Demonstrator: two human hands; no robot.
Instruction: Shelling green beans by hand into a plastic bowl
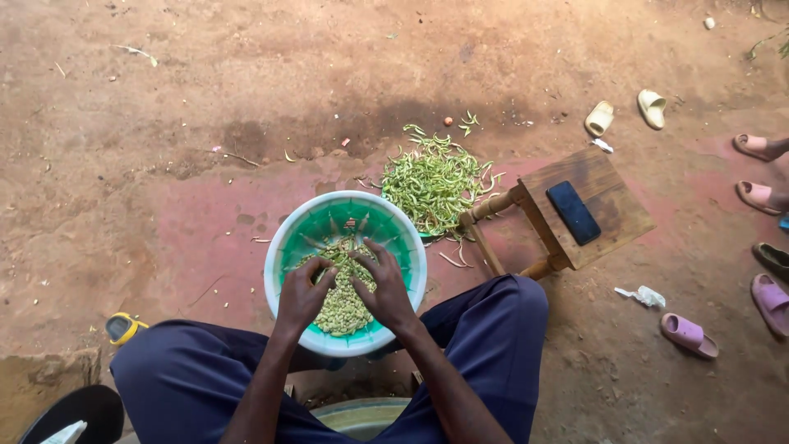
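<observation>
At the bottom of the frame both forearms rise from the lap, over dark blue trousers [197, 370], and meet above a green bowl with a white rim [283, 238] at lower centre. The left hand [302, 292] sits back-up, fingers curled inward and pinched on a small pod [320, 274] over the bowl. The right hand [385, 288] angles in beside it, fingers spread and bent down, tips touching the heap of shelled beans [343, 308]; whether it grips anything I cannot tell. The beans fill the bowl's near half.

Just beyond the bowl, up and to the right, a pile of green pods [434, 182] lies on the dirt. Right of it stands a wooden stool [612, 205] with a dark phone [574, 212] flat on top. Further out, sandals [689, 335] are scattered along the right edge, and a yellow-capped object [123, 327] lies at lower left.
</observation>
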